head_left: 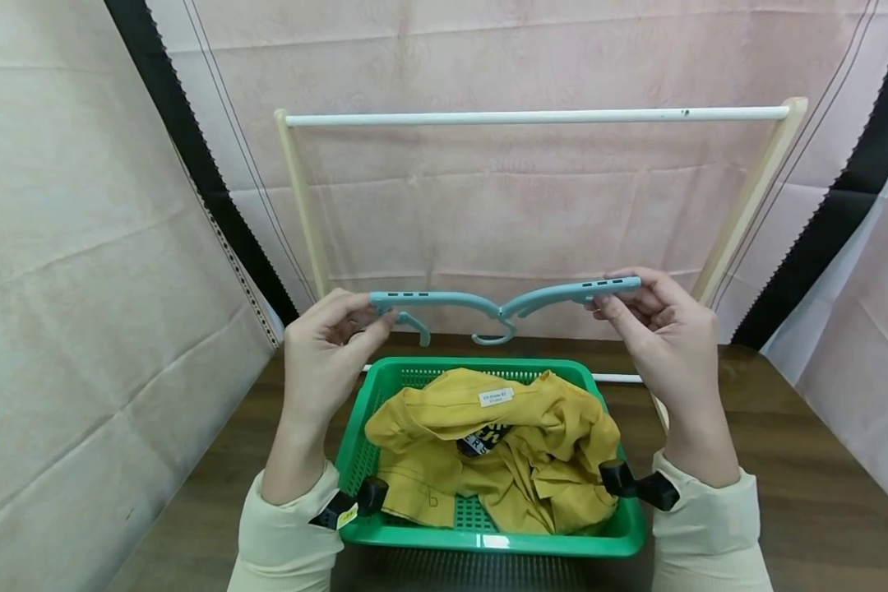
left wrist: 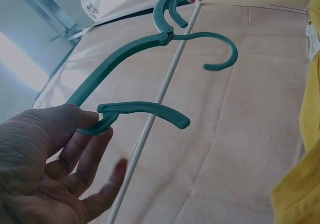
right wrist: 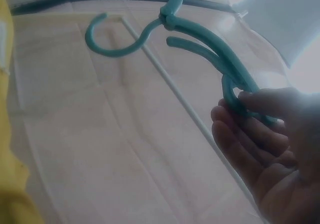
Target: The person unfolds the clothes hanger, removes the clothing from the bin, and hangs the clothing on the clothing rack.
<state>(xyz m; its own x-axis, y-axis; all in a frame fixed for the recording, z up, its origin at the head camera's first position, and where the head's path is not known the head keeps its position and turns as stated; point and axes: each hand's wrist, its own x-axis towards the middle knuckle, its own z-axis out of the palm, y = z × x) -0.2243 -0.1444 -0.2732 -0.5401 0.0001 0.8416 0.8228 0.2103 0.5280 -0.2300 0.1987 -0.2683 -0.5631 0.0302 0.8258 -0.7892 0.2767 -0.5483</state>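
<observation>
A light blue folding hanger [head_left: 444, 301] is stretched between both hands, above a green basket, its two arms spread from a central joint and its hook curving downward. My left hand [head_left: 326, 349] pinches one end between thumb and fingers. At the other end, my right hand [head_left: 662, 337] has its thumb below the arm and fingers behind it. In the left wrist view a short bar of the hanger [left wrist: 150, 108] swings out from the gripped end. In the right wrist view the other short bar lies close along its arm. Beneath, a crumpled yellow garment [head_left: 496, 444] with a white label lies in the basket.
The green plastic basket [head_left: 555, 544] stands on a dark wooden table [head_left: 792, 493]. Behind it rises a rack with a white top rail [head_left: 533, 117] and cream side posts [head_left: 747, 201]. Pale fabric walls [head_left: 118, 247] with black edging surround the space.
</observation>
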